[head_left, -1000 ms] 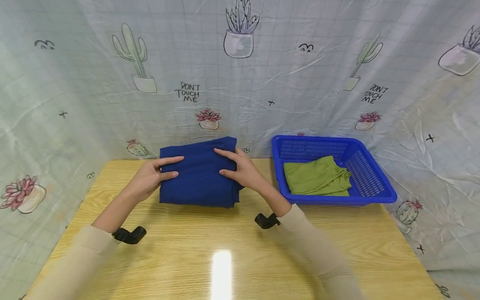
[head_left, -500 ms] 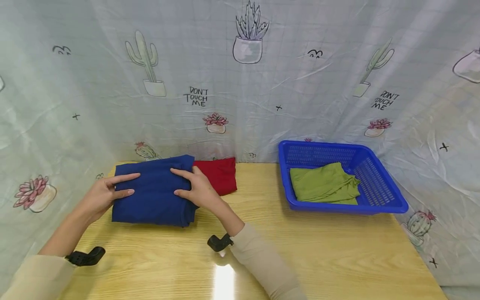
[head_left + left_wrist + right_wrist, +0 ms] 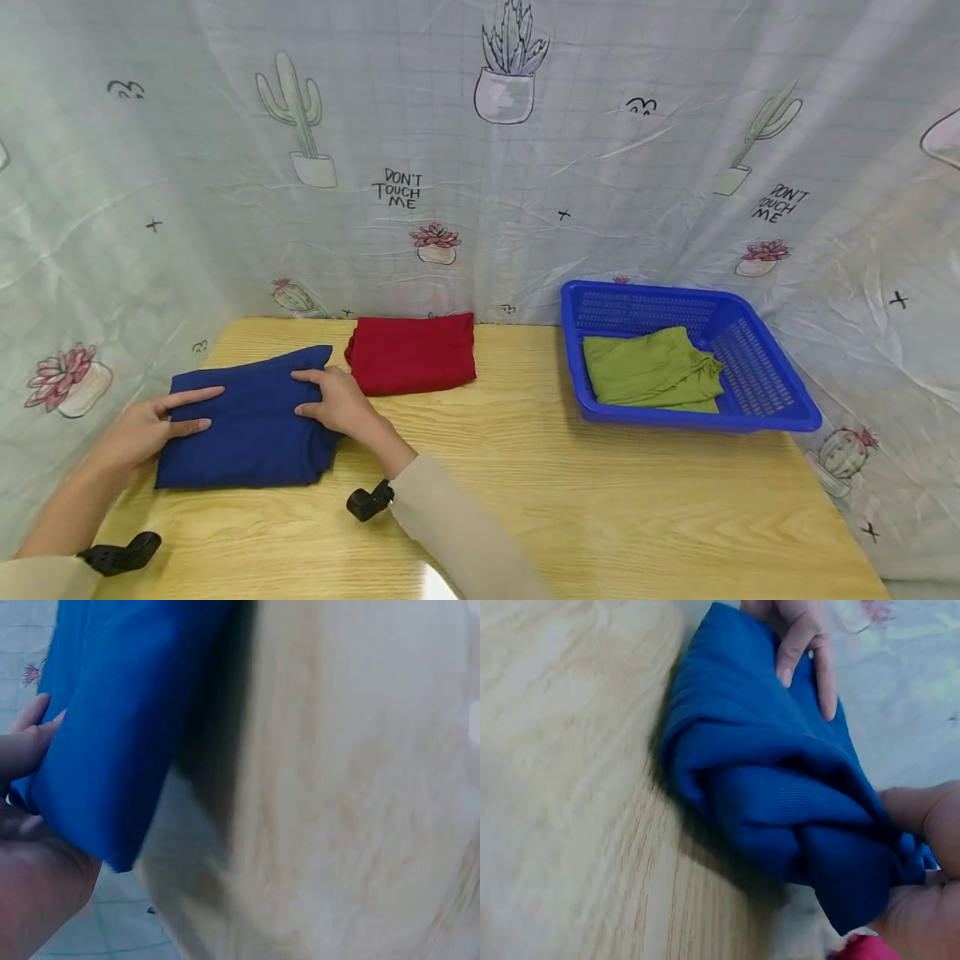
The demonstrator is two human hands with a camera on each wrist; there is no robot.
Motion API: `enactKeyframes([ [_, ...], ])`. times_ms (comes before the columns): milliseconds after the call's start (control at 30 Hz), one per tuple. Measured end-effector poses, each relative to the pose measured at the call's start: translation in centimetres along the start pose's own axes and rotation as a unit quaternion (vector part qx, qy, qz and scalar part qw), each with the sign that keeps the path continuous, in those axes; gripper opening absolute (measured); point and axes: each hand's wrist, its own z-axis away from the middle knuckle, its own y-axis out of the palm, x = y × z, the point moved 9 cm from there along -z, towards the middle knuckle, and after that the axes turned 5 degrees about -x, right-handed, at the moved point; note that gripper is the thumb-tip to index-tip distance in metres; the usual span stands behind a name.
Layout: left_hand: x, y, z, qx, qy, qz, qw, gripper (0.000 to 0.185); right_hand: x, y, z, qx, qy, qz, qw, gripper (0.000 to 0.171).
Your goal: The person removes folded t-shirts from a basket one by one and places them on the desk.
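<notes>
Blue cloth (image 3: 243,433) grasped from both sides

Head: at eight o'clock over the table (image 3: 600,500), the folded cloth is gripped by the left hand (image 3: 142,429) and right hand (image 3: 341,404), red cloth (image 3: 412,354) lying at its two o'clock. "DON'T TOUCH ME" can be read on the curtain (image 3: 517,167) at eleven and two.

Left wrist: one end is held by fingers and thumb at nine.

Right wrist: loose folds are pinched at four.

I see a pale cactus-print curtain (image 3: 450,133) behind and beside the wooden table (image 3: 600,508), whose near side catches white glare (image 3: 435,585).
</notes>
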Motion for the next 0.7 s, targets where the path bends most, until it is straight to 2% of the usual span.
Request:
enactKeyframes([
  [100,0.6,0.1,-0.6,-0.001,-0.009,-0.005,0.9999,0.057,-1.0,0.7,-1.1,0.001,0.022,0.015,1.0,0.052],
  [200,0.4,-0.1,-1.5,-0.016,0.002,-0.054,0.9984,0.055,-2.2,1.0,-2.1,-0.007,0.045,0.014,0.999,0.051],
  [333,-0.5,-0.4,-3.0,-0.048,0.017,-0.115,0.9921,0.055,-3.5,1.0,-2.8,-0.03,0.086,-0.02,0.996,0.05],
  [500,-0.9,-0.3,-4.4,-0.076,0.006,-0.13,0.9885,0.055,-4.8,0.9,-3.4,-0.055,0.121,-0.041,0.99,0.049],
  [700,-0.9,-0.8,-4.7,-0.081,0.005,-0.124,0.989,0.056,-4.5,1.1,-3.9,-0.061,0.113,-0.048,0.991,0.049],
])
